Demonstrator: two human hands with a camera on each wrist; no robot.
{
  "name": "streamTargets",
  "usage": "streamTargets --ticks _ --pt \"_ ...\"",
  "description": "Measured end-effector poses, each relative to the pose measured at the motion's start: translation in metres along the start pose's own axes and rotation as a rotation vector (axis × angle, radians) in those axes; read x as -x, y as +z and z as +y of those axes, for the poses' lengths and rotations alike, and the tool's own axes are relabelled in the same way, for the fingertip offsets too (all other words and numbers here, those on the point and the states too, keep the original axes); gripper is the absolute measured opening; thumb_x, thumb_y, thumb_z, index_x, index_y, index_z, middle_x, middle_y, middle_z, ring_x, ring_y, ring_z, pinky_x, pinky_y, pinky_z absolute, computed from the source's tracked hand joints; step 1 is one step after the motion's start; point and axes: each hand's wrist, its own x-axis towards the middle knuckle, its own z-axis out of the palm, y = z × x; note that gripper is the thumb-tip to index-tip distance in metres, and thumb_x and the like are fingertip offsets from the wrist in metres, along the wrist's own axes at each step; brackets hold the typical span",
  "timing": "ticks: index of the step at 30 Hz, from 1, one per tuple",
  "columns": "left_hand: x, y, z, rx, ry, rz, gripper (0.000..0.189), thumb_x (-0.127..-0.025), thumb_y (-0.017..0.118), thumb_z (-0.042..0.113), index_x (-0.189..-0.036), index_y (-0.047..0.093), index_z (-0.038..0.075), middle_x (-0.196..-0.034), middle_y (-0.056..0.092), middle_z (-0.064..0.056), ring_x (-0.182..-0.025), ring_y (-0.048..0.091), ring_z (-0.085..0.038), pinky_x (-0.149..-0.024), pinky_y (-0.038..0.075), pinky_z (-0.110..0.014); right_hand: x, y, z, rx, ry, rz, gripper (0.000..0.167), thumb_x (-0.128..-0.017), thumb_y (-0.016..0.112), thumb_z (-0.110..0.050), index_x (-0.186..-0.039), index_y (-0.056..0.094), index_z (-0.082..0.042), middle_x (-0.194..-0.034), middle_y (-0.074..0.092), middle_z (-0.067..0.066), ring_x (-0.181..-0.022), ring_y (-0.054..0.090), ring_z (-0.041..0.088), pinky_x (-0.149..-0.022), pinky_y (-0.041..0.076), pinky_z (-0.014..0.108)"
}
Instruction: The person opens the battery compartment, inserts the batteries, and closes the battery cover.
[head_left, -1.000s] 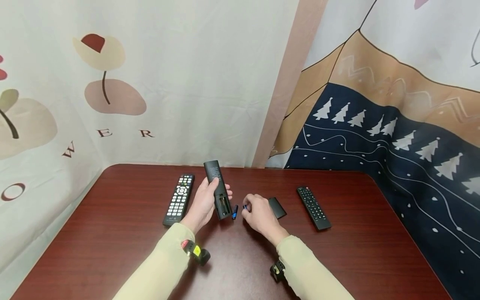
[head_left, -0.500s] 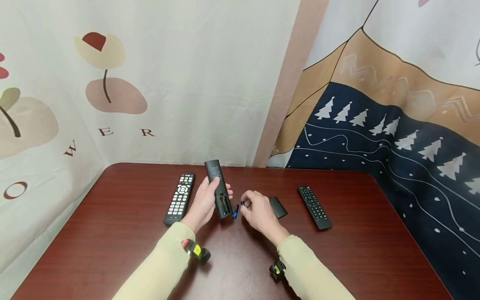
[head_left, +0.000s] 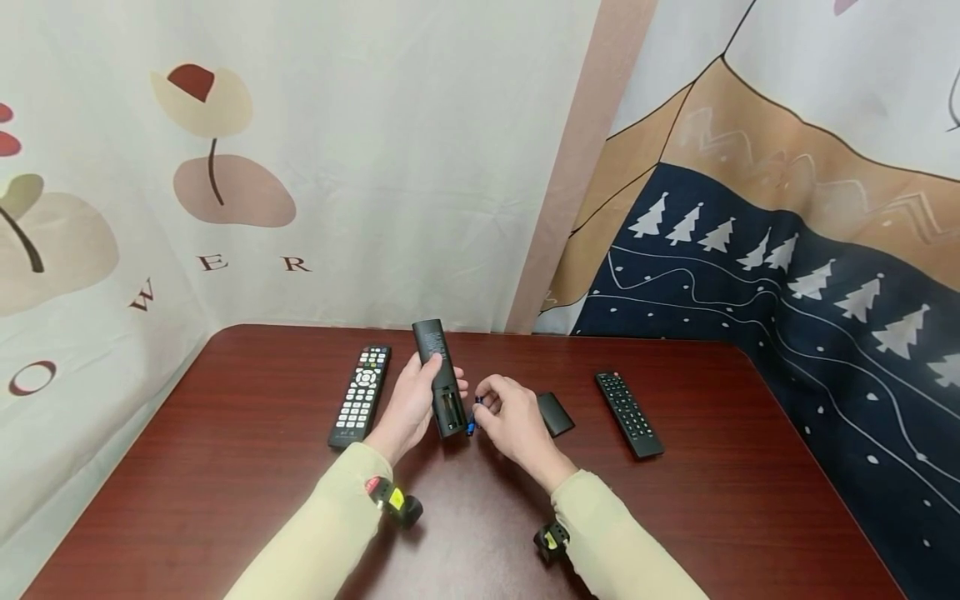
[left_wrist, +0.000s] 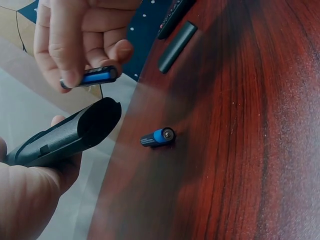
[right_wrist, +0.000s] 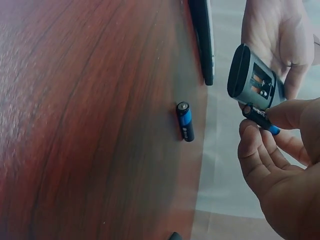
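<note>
In the head view my left hand (head_left: 407, 407) grips a black remote control (head_left: 433, 354), its back turned up and its battery compartment (right_wrist: 261, 82) uncovered. My right hand (head_left: 519, 423) pinches a blue-and-black battery (left_wrist: 99, 76) between thumb and fingers. The right wrist view has this battery close beside the compartment end of the remote; whether they touch I cannot tell. A second battery (right_wrist: 185, 122) of the same kind lies on the table below the remote. To the right of my right hand lies the black battery cover (head_left: 555, 414).
Another remote with white buttons (head_left: 360, 398) lies left of my left hand on the reddish-brown table (head_left: 720, 517). A smaller black remote (head_left: 628, 415) lies farther right. Patterned curtains (head_left: 405, 167) hang behind the table.
My right hand has moved left with its battery, closer to the remote. The left hand holds the remote almost where it was; the other remotes and the cover stay put.
</note>
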Motion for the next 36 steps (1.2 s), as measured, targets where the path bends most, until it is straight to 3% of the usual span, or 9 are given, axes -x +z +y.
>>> streamTargets --ticks 18,28,36 --pt "0.001 0.003 0.000 -0.007 -0.010 -0.006 0.050 -0.114 0.033 0.029 -0.160 0.025 0.011 -0.132 0.055 -0.025 -0.115 0.063 -0.032 -0.093 0.055 -0.037 0.000 0.008 -0.008 -0.090 -0.059 0.039 0.014 -0.087 0.074 0.003 -0.098 0.068 -0.003 -0.087 0.066 0.008 -0.075 0.065 0.015 -0.068 0.057 0.025" --pt "-0.002 0.006 -0.001 -0.001 -0.006 -0.010 0.046 -0.114 0.032 0.028 -0.156 0.030 0.008 -0.134 0.054 -0.030 -0.102 0.065 -0.019 -0.092 0.052 -0.033 0.000 0.013 -0.009 -0.132 -0.072 0.060 0.014 -0.088 0.075 0.004 -0.097 0.067 -0.004 -0.087 0.066 0.008 -0.074 0.065 0.015 -0.068 0.058 0.025" --pt "-0.003 0.006 -0.003 -0.006 -0.003 -0.018 0.047 -0.114 0.032 0.028 -0.156 0.031 0.007 -0.130 0.056 -0.026 -0.103 0.063 -0.020 -0.090 0.053 -0.033 0.000 0.017 -0.010 -0.121 -0.057 0.061 0.013 -0.089 0.075 0.002 -0.097 0.067 -0.004 -0.087 0.065 0.006 -0.075 0.064 0.016 -0.067 0.057 0.024"
